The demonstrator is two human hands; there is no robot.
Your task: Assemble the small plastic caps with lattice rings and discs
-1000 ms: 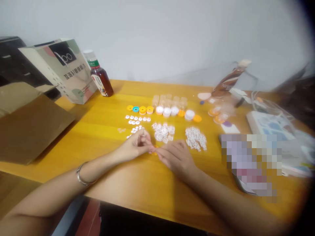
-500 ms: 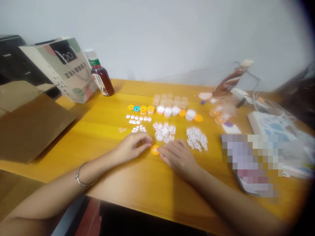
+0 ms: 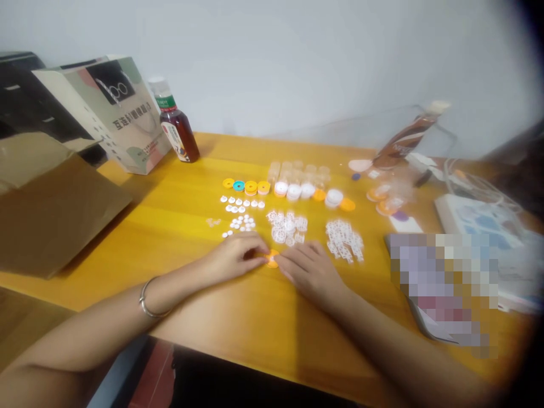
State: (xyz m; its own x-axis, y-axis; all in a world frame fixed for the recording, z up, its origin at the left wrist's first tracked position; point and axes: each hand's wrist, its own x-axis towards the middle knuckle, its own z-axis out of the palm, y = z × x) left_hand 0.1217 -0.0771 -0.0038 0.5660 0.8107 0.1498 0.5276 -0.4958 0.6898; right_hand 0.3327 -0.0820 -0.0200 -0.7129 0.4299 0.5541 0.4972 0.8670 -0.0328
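Observation:
An orange plastic disc (image 3: 272,260) with a small pale piece at its centre lies on the table between my hands. My left hand (image 3: 242,255) has its thumb and fingertips closed on the disc's left edge. From the other side, the fingertips of my right hand (image 3: 312,272) press together on the right part of the disc. Just beyond are small white caps (image 3: 242,222), a pile of white lattice pieces (image 3: 289,226) and a second pile of white pieces (image 3: 343,241). Farther back runs a row of orange, blue and white round lids (image 3: 250,187).
Clear cups (image 3: 297,171) stand behind the lids. On the left are a cardboard box (image 3: 59,209), a paper bag (image 3: 127,119) and a dark drink bottle (image 3: 178,130). On the right are a brown bottle (image 3: 403,139), a blurred-out phone-like device (image 3: 419,306) and a white box (image 3: 450,218).
My left hand drew back from the orange disc, uncovering it, then came in to its left edge again. My right hand stayed at the disc. The view shifted slightly.

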